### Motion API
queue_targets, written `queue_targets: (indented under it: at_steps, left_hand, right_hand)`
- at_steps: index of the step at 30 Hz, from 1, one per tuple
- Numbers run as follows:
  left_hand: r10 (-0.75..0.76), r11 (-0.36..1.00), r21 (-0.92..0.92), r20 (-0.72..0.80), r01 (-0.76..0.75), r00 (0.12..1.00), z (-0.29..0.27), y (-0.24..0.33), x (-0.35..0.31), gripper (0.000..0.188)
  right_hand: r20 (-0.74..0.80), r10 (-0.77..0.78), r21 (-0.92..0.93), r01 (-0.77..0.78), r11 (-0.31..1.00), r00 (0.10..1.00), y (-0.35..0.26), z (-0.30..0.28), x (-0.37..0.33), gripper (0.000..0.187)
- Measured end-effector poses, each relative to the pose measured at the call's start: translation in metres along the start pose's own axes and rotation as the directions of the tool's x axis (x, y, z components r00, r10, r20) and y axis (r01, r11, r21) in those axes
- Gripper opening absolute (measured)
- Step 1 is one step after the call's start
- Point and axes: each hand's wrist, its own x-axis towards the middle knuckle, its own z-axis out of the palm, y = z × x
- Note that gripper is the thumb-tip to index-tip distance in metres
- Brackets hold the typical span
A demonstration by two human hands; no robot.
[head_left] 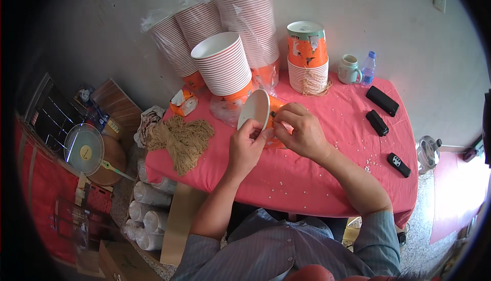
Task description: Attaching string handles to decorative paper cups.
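Note:
A paper bucket [254, 111], white inside with an orange printed outside, lies tilted on its side above the pink tablecloth, its mouth facing left. My left hand [245, 148] grips its rim from below, thumb and fingers closed on the edge. Against the orange wall, just right of the rim, my right hand [302, 130] is pinched; whatever sits between its fingertips is too small to make out. Left of my hands lies a heap of tan cords [180, 140]. Behind the held bucket stands a leaning stack of nested buckets [223, 66].
Wrapped bucket stacks [244, 20] stand against the wall. An upside-down stack [308, 58] has cords hanging on it. A mug [349, 70], a bottle [369, 69], black cases [382, 100] and a remote-like device [398, 164] lie rightward. White bits dot the tablecloth [317, 178].

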Motion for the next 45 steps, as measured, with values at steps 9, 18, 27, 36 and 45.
queue_targets:
  at_steps: [9, 18, 27, 36, 45]
  left_hand:
    - [-0.024, 0.988, -0.146, 0.149, 0.046, 0.989, 0.001, 0.007, 0.019, 0.022]
    - [0.02, 0.999, 0.038, 0.232, -0.029, 0.973, 0.002, -0.001, 0.031, 0.024]
    - [0.058, 0.986, 0.141, 0.175, -0.083, 0.983, 0.01, -0.006, 0.048, 0.01]
    - [0.222, 0.903, 0.362, 0.073, -0.233, 0.972, 0.007, 0.007, 0.079, 0.013]
    - [0.416, 0.807, 0.315, 0.296, -0.499, 0.86, 0.026, 0.046, 0.085, 0.016]
  right_hand:
    - [0.11, 0.138, 0.094, -0.149, 0.984, 0.984, 0.015, -0.01, 0.004, 0.013]
    - [0.145, 0.185, 0.115, -0.202, 0.973, 0.972, 0.022, -0.011, 0.005, 0.015]
    - [0.254, 0.255, 0.005, -0.265, 0.964, 0.933, 0.041, -0.018, 0.005, 0.016]
    - [0.281, 0.403, -0.123, -0.383, 0.915, 0.871, 0.049, -0.055, 0.018, 0.021]
    - [0.376, 0.526, 0.237, -0.628, 0.741, 0.763, 0.019, -0.062, 0.028, 0.016]
